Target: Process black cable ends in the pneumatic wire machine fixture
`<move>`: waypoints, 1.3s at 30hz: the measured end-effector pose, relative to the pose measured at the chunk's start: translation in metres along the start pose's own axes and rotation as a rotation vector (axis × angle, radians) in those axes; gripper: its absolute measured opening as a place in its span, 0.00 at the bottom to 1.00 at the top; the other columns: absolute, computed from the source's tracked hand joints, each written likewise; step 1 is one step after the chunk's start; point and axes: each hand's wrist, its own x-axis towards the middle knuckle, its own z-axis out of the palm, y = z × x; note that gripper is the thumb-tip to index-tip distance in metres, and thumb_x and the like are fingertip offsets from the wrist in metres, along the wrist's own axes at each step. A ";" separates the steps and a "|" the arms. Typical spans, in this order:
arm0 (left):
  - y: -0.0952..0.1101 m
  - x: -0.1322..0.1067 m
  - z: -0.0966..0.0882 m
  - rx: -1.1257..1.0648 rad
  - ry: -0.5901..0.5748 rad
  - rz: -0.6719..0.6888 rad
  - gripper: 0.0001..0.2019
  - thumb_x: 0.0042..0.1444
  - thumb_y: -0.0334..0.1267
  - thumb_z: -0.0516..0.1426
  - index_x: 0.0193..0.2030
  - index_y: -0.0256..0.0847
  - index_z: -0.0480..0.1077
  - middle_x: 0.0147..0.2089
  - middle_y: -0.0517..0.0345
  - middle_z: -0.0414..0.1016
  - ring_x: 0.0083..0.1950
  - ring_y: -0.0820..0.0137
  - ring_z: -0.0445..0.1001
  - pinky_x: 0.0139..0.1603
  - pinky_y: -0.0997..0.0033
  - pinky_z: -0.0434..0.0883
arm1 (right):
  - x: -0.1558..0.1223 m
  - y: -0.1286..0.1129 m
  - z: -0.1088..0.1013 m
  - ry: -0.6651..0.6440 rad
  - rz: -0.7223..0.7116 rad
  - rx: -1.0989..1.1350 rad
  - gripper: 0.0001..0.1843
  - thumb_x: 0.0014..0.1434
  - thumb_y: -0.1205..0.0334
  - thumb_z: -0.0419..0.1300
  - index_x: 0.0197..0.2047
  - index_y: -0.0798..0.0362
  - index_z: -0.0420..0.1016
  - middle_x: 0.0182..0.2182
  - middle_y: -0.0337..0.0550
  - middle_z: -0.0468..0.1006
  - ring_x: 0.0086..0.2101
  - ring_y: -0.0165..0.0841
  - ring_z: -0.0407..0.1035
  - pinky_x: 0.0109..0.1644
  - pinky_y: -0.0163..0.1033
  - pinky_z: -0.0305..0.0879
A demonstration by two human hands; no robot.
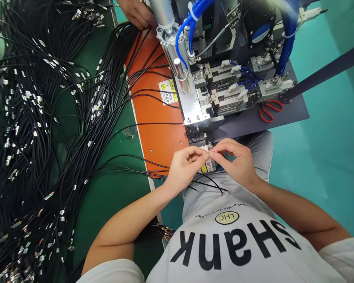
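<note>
My left hand (184, 167) is closed, thumb and index finger pinching beside the small fixture at the machine's front. A black cable (129, 156) runs from the left into this hand. My right hand (237, 161) is closed too, its thumb and forefinger meeting the left fingertips at the cable's end, which is mostly hidden. Other thin black cables (211, 181) pass under my left hand, their bare wire ends lying over my lap. Just behind the fingers is a white and yellow label (207, 166) on the fixture.
An orange plate (157, 137) carries several cables leading into the machine (191, 94) with blue air hoses (181, 39). Large bundles of black cables (47, 102) cover the green table (106, 208). Red-handled scissors (270, 110) lie right. A co-worker's hand (140, 13) is at the top.
</note>
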 end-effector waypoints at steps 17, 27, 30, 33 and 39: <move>-0.028 0.049 -0.056 0.928 0.105 0.867 0.12 0.66 0.30 0.52 0.51 0.40 0.74 0.38 0.55 0.71 0.38 0.73 0.72 0.38 0.75 0.71 | 0.048 0.048 0.028 0.097 0.465 0.402 0.10 0.54 0.56 0.69 0.29 0.53 0.77 0.26 0.37 0.76 0.28 0.29 0.67 0.33 0.36 0.65; -0.029 0.054 -0.063 1.007 0.082 0.912 0.15 0.67 0.29 0.49 0.55 0.40 0.72 0.38 0.54 0.70 0.38 0.72 0.72 0.36 0.74 0.71 | 0.048 0.050 0.033 0.124 0.499 0.439 0.10 0.55 0.56 0.69 0.30 0.52 0.76 0.27 0.37 0.77 0.28 0.28 0.68 0.36 0.37 0.66; -0.030 0.055 -0.063 1.026 0.082 0.899 0.15 0.67 0.30 0.49 0.55 0.40 0.72 0.38 0.53 0.70 0.39 0.71 0.72 0.36 0.74 0.71 | 0.048 0.050 0.034 0.134 0.500 0.443 0.09 0.56 0.56 0.69 0.30 0.51 0.76 0.27 0.37 0.77 0.28 0.28 0.67 0.35 0.36 0.67; -0.030 0.054 -0.063 1.034 0.078 0.887 0.15 0.67 0.30 0.49 0.55 0.40 0.72 0.38 0.53 0.70 0.39 0.71 0.72 0.37 0.74 0.72 | 0.047 0.050 0.034 0.131 0.504 0.433 0.09 0.56 0.56 0.69 0.30 0.51 0.77 0.27 0.37 0.77 0.28 0.29 0.68 0.35 0.36 0.67; -0.031 0.056 -0.062 1.042 0.084 0.863 0.16 0.68 0.31 0.48 0.55 0.42 0.73 0.37 0.53 0.70 0.44 0.68 0.75 0.45 0.69 0.75 | 0.046 0.051 0.034 0.128 0.515 0.431 0.10 0.56 0.55 0.68 0.31 0.51 0.76 0.27 0.37 0.77 0.28 0.29 0.70 0.36 0.37 0.69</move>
